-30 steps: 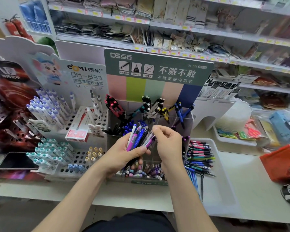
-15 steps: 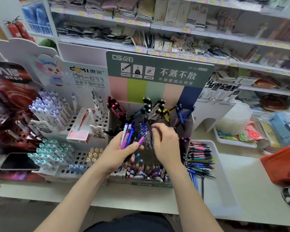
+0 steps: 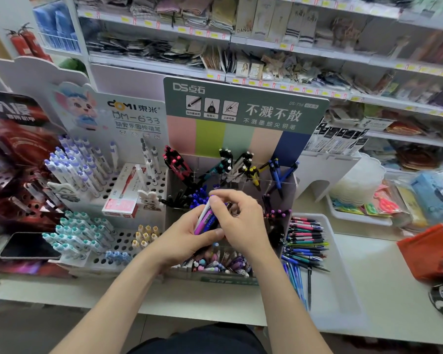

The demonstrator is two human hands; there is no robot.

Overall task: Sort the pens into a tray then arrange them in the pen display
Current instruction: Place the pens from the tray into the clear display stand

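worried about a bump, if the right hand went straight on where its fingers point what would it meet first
The bunch of pens in the left hand; the right hand seems to pinch their top ends. Past those, likely the blue pens in the display, depth unclear.

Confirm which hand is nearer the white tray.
Right. The right hand sits just left of the white tray; the left hand, gripping a pen bundle, is farther left.

Bright, even shop light falls from overhead, leaving only soft, faint shadows on the white tabletop [image 3: 384, 282]. The centre is fairly sharp. The far stocked white shelves [image 3: 317, 54] and right edge smear with motion blur, and wide-angle distortion bends the edges.
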